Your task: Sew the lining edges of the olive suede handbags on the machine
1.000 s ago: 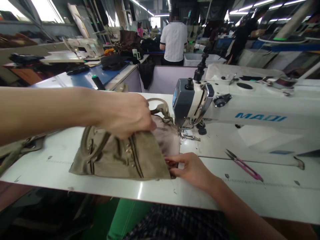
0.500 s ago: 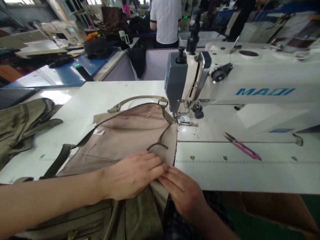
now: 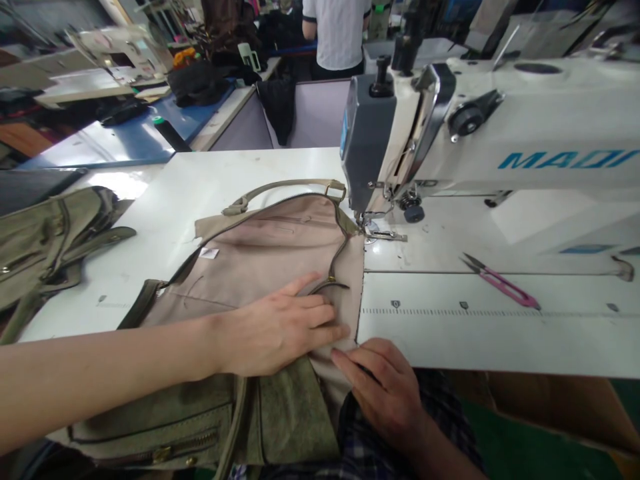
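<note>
An olive canvas bag (image 3: 295, 413) lies over the table's front edge, its beige lining (image 3: 250, 267) turned up and its zipper (image 3: 345, 250) curving round the opening. The lining's right edge runs up to the presser foot (image 3: 364, 223) of a white sewing machine (image 3: 560, 127). My left hand (image 3: 280, 327) rests flat on the lining, fingers spread, close to the zipper's loose end. Just to its right, my right hand (image 3: 385, 390) is closed on the lining's edge at the front of the table. Part of that grip is hidden by its own fingers.
Pink thread snips (image 3: 507, 285) lie on the table right of the needle, above a printed ruler scale. Another olive bag (image 3: 60, 233) sits at the left. Behind are a blue table (image 3: 120, 143), a dark thread cone (image 3: 170, 135) and a person in a white shirt (image 3: 334, 33).
My left hand's fingers have spread out from a bunched hold and moved off my right hand. My right hand has shifted slightly right and down. The view has also shifted.
</note>
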`<act>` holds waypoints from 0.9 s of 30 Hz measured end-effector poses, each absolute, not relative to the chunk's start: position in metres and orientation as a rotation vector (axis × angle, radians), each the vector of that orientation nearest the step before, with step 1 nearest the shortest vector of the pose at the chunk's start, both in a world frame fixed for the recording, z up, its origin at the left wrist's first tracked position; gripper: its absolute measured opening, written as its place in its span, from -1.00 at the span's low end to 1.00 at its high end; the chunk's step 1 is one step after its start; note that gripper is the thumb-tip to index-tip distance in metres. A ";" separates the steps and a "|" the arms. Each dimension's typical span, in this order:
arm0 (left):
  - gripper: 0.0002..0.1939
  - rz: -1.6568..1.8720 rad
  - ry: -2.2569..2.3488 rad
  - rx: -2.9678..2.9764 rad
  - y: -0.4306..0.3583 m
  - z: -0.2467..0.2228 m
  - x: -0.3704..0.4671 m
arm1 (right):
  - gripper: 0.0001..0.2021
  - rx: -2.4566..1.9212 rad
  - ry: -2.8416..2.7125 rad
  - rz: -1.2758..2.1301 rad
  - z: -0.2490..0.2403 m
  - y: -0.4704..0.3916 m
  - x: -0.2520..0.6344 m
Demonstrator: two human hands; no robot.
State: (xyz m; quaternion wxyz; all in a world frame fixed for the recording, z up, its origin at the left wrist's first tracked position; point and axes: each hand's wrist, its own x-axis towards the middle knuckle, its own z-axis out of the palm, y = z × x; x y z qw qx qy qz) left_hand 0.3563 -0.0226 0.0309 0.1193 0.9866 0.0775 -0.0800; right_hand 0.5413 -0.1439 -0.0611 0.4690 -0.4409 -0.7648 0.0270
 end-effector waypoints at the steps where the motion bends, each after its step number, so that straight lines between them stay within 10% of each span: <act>1: -0.53 -0.254 0.234 2.872 -0.022 0.031 0.356 | -0.78 -1.070 -1.876 0.080 -0.061 -0.143 0.542; 27: -0.61 -0.277 0.310 2.932 0.006 0.038 0.370 | -0.63 -0.965 -2.223 0.010 -0.036 -0.128 0.577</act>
